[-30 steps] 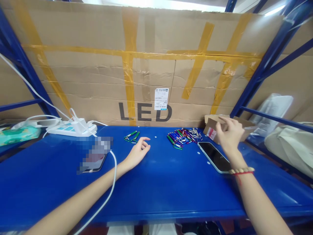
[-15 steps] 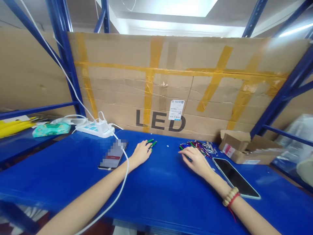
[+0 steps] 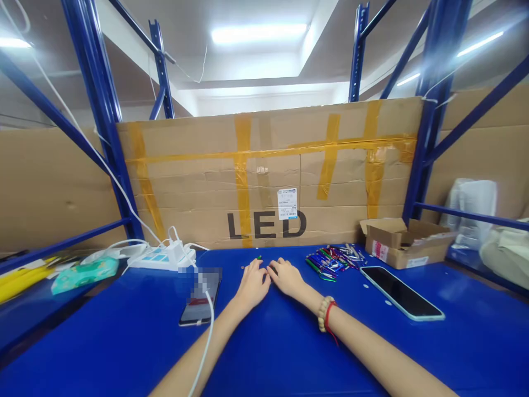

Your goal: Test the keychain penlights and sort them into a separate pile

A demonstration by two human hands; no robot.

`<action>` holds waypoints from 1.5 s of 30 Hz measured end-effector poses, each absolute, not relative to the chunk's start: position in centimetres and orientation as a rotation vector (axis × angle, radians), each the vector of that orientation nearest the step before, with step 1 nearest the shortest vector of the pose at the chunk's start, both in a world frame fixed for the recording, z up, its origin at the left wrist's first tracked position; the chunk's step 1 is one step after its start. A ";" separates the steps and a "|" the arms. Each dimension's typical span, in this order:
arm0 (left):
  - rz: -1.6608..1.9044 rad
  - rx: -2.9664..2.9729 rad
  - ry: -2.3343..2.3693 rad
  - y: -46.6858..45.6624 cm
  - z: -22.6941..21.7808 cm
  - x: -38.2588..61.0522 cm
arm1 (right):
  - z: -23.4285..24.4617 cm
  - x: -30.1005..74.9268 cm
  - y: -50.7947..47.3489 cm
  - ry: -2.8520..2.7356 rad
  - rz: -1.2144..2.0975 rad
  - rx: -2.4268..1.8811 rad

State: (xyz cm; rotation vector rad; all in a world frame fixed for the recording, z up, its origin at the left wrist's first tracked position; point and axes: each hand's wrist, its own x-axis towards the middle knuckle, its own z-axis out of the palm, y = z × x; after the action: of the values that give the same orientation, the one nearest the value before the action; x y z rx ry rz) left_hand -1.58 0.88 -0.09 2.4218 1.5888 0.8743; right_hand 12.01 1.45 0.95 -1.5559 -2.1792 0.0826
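My left hand (image 3: 253,284) and my right hand (image 3: 288,277) lie side by side, backs up, in the middle of the blue shelf top (image 3: 268,353). The fingers of both are bent down and close together. The left fingers cover the green keychains (image 3: 259,257), of which only a green tip shows past the fingertips. What lies under the right fingers is hidden. A beaded bracelet with a red string (image 3: 326,314) is on my right wrist. A pile of coloured keychains (image 3: 330,259) lies just right of my right hand.
A dark phone (image 3: 400,299) lies to the right, an open cardboard box (image 3: 403,249) behind it. Left are a phone (image 3: 200,298) on a white cable, a power strip (image 3: 159,258) and a tissue pack (image 3: 85,273). A taped "LED" carton (image 3: 268,176) walls the back.
My right hand went from the cardboard box to the coloured pile, then left to meet my left hand. The left hand moved forward onto the green keychains. The view tilted upward.
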 end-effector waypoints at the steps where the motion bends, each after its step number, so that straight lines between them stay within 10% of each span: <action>1: 0.885 2.420 1.587 0.8 0.1 -1.6 | 0.9 12.3 1.4 -2.183 0.105 -1.562; 45: 1.009 2.754 1.079 0.5 -0.5 2.0 | 0.1 20.0 -0.5 -2.053 0.784 -0.907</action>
State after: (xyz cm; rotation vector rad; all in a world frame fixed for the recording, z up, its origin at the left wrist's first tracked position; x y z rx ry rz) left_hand 2.00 0.46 -0.53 2.7539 1.0794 1.0086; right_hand 20.00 -0.52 0.10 -0.9070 -2.0531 0.7838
